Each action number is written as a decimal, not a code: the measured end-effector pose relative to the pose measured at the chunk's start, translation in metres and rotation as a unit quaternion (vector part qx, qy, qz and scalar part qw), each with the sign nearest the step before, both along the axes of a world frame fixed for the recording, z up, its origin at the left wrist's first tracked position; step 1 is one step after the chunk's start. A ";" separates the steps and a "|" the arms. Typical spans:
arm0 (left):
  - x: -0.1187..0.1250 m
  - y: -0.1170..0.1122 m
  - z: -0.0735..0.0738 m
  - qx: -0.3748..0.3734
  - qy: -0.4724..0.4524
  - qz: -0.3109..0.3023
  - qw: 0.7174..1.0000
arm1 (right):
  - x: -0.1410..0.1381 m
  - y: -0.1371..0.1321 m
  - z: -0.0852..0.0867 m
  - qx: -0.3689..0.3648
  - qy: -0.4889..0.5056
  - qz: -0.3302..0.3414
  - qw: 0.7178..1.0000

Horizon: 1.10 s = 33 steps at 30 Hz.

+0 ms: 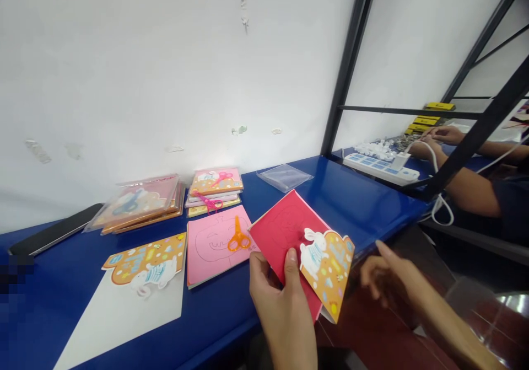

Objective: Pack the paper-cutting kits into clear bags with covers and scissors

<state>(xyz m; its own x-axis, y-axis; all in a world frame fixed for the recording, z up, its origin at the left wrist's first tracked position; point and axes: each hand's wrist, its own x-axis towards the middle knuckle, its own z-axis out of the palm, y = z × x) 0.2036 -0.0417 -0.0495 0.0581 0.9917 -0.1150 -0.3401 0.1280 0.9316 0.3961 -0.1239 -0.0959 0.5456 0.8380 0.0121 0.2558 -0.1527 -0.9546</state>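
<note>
My left hand [281, 298] is closed on a stack of paper sheets [285, 232] with a red sheet on top and an orange rabbit header card [328, 262] at its right end, held over the near edge of the blue table [351, 199]. My right hand [386, 273] hovers just right of the card, off the table edge, holding nothing, with fingers loosely curled and one finger stretched out. Orange scissors [238, 237] lie on a pink sheet stack [215, 243] to the left.
A white sheet with another rabbit card [144, 262] lies at the left. Packaged craft sets [140, 202] and a pile with pink scissors [212, 191] sit by the wall, near an empty clear bag [284, 176] and a phone [55, 229]. Another person's arms [467, 185] rest beyond the black frame by a power strip [380, 167].
</note>
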 end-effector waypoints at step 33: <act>-0.039 0.066 0.011 0.236 0.232 -0.101 0.938 | 0.007 0.064 0.076 0.096 -0.115 0.129 0.980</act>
